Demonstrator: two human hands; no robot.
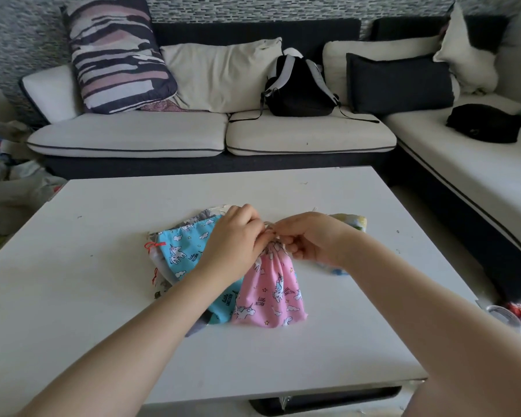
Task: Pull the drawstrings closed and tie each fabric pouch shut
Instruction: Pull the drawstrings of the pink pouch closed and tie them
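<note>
- White and wide, the worktop (103, 296) stands in front of a big sofa (163, 136) with pillows and a black backpack (298, 88) on it.
- Near the middle of the worktop lies the pink pouch (271, 293), its top bunched tight, most likely so it can be tied.
- Both hands meet right at that bunched top. The left hand (235, 239) has its fingers curled in on the drawstring (269, 225), and the right hand (310, 239) pinches it from the other side.
- I think they are making the knot, but the fingers hide it, so I cannot tell how far it is.
- Just beside the pink one, partly under the left arm, lies a blue pouch (181, 251), on a small pile whose tops look flat and open.
- Past the right hand peeks a yellowish pouch (351, 221), mostly hidden.
- Something shiny sits cut off at the right edge.
</note>
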